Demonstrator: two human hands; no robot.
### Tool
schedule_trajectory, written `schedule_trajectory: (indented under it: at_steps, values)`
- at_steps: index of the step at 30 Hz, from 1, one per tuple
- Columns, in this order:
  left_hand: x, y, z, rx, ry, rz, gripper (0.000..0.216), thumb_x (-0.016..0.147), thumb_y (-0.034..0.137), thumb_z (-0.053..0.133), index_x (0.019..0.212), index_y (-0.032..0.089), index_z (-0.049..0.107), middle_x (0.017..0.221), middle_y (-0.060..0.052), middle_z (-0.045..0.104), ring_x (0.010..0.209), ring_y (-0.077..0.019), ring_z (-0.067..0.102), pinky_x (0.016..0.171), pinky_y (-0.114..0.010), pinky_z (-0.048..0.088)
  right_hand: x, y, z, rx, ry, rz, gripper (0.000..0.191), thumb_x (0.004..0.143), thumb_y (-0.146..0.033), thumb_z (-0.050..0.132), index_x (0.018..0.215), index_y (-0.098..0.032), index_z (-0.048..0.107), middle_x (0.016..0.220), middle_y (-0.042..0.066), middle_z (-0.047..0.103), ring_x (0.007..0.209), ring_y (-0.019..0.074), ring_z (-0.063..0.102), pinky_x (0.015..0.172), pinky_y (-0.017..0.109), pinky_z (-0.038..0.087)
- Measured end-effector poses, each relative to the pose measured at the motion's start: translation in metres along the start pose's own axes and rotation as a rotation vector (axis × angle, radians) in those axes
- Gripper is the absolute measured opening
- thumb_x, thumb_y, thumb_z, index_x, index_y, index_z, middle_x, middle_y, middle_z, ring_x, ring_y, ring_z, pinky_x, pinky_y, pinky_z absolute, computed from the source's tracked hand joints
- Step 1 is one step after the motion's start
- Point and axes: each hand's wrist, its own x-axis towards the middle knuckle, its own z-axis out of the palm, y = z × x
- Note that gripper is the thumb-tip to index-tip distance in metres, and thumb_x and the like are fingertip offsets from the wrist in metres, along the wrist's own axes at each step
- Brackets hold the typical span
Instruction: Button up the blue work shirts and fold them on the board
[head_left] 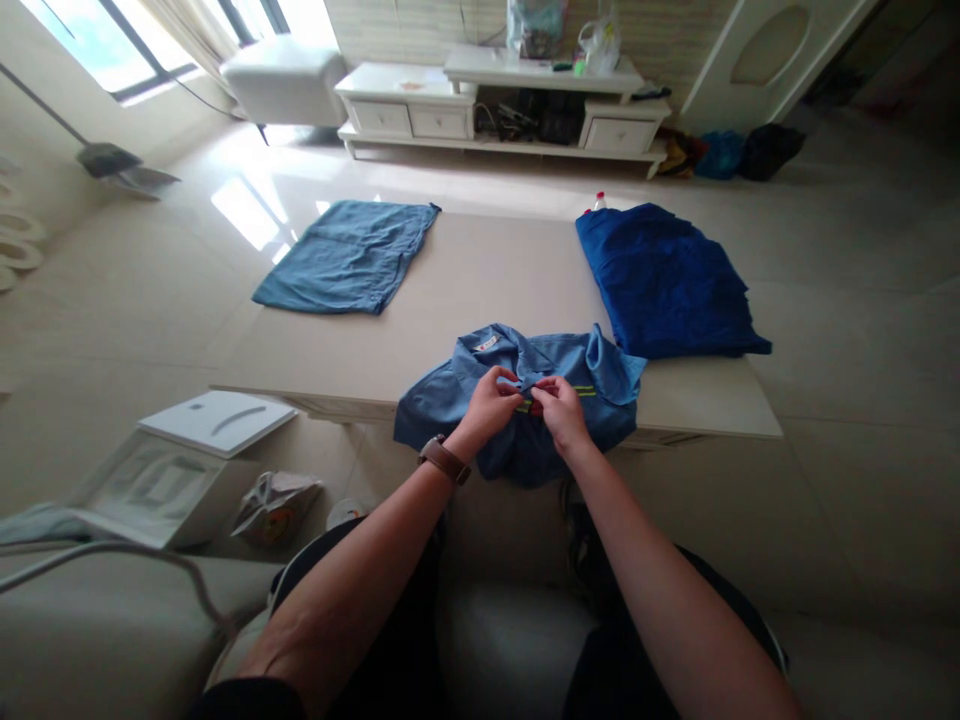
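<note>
A blue work shirt (450,395) with a white collar label and yellow-green stripes lies bunched at the near edge of the beige table (487,280), partly hanging over it. My left hand (491,398), with a brown watch on the wrist, pinches the fabric at the shirt's front. My right hand (561,408) grips the same spot from the other side, fingertips almost touching the left ones. What lies between the fingers is hidden.
A lighter blue cloth (349,255) lies flat at the table's far left. A stack of dark blue garments (667,280) sits at the right. A white box (187,450) and a crumpled bag (274,505) stand on the floor at left. A white TV cabinet (502,110) lines the far wall.
</note>
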Motion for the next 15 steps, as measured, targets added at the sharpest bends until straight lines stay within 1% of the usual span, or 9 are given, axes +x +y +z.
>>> schedule_trajectory:
  at_steps: [2, 4, 6, 8, 9, 10, 11, 13, 15]
  values:
    - [0.002, 0.001, -0.004, 0.094, -0.038, 0.019, 0.031, 0.069, 0.001, 0.067, 0.094, 0.018, 0.058, 0.068, 0.003, 0.066, 0.056, -0.0101, 0.057, 0.056, -0.020, 0.039, 0.000, 0.004, 0.001, -0.053, 0.003, -0.041, 0.026, 0.069, -0.044, 0.068, 0.082, -0.024, 0.057, 0.071, -0.001, 0.062, 0.061, 0.0175, 0.061, 0.057, 0.031, 0.054]
    - [0.007, 0.002, -0.016, 0.245, -0.056, 0.063, 0.027, 0.075, 0.005, 0.064, 0.097, 0.018, 0.061, 0.074, 0.000, 0.068, 0.063, -0.0133, 0.062, 0.061, -0.022, 0.043, -0.001, 0.009, 0.002, -0.053, 0.000, -0.056, 0.026, 0.070, -0.044, 0.068, 0.082, -0.024, 0.057, 0.071, -0.001, 0.062, 0.062, 0.0180, 0.061, 0.058, 0.031, 0.055]
    - [0.015, 0.005, -0.036, 0.476, 0.046, 0.134, 0.026, 0.079, 0.008, 0.061, 0.103, 0.018, 0.063, 0.088, -0.006, 0.071, 0.079, -0.0183, 0.067, 0.072, -0.028, 0.049, -0.001, 0.014, 0.003, -0.032, 0.005, -0.056, 0.026, 0.070, -0.044, 0.068, 0.083, -0.024, 0.057, 0.070, -0.002, 0.061, 0.063, 0.0185, 0.062, 0.059, 0.031, 0.055]
    - [0.022, 0.007, -0.062, 0.754, 0.246, 0.151, 0.031, 0.082, 0.011, 0.060, 0.112, 0.016, 0.064, 0.109, -0.014, 0.070, 0.102, -0.0255, 0.066, 0.090, -0.036, 0.050, -0.001, 0.018, 0.004, -0.032, 0.008, -0.051, 0.025, 0.070, -0.043, 0.067, 0.082, -0.024, 0.057, 0.070, -0.002, 0.060, 0.064, 0.0187, 0.062, 0.059, 0.031, 0.055]
    - [0.025, 0.007, -0.074, 0.882, 0.326, 0.110, 0.036, 0.084, 0.014, 0.060, 0.119, 0.016, 0.062, 0.120, -0.018, 0.067, 0.114, -0.0299, 0.063, 0.098, -0.040, 0.048, -0.002, 0.020, 0.005, -0.045, 0.003, -0.049, 0.024, 0.070, -0.043, 0.066, 0.082, -0.024, 0.057, 0.070, -0.002, 0.059, 0.064, 0.0189, 0.062, 0.060, 0.032, 0.055]
    - [0.027, 0.006, -0.084, 0.983, 0.369, 0.035, 0.039, 0.086, 0.019, 0.060, 0.125, 0.015, 0.060, 0.128, -0.022, 0.063, 0.122, -0.0344, 0.058, 0.102, -0.045, 0.046, -0.002, 0.021, 0.007, -0.071, -0.003, -0.051, 0.023, 0.071, -0.043, 0.065, 0.082, -0.024, 0.057, 0.070, -0.002, 0.059, 0.064, 0.0193, 0.061, 0.060, 0.032, 0.055]
    - [0.028, 0.003, -0.092, 1.056, 0.377, -0.048, 0.042, 0.088, 0.024, 0.060, 0.129, 0.014, 0.059, 0.133, -0.025, 0.059, 0.128, -0.0384, 0.053, 0.103, -0.049, 0.045, -0.003, 0.022, 0.008, -0.110, -0.013, -0.063, 0.021, 0.072, -0.042, 0.064, 0.081, -0.024, 0.057, 0.071, -0.001, 0.059, 0.065, 0.0198, 0.062, 0.061, 0.033, 0.055]
    - [0.028, -0.003, -0.101, 1.142, 0.367, -0.154, 0.045, 0.092, 0.035, 0.058, 0.133, 0.015, 0.056, 0.139, -0.026, 0.053, 0.132, -0.0436, 0.047, 0.100, -0.055, 0.045, -0.005, 0.024, 0.009, -0.221, -0.034, -0.113, 0.016, 0.076, -0.039, 0.061, 0.080, -0.024, 0.057, 0.072, 0.000, 0.061, 0.067, 0.0213, 0.062, 0.066, 0.035, 0.055]
    - [0.028, -0.009, -0.101, 1.196, 0.387, -0.154, 0.046, 0.093, 0.038, 0.056, 0.135, 0.016, 0.054, 0.141, -0.025, 0.050, 0.132, -0.0439, 0.046, 0.098, -0.057, 0.045, -0.001, 0.024, 0.005, -0.360, -0.038, -0.206, 0.010, 0.082, -0.035, 0.057, 0.081, -0.025, 0.057, 0.077, 0.003, 0.064, 0.073, 0.0229, 0.064, 0.072, 0.037, 0.055]
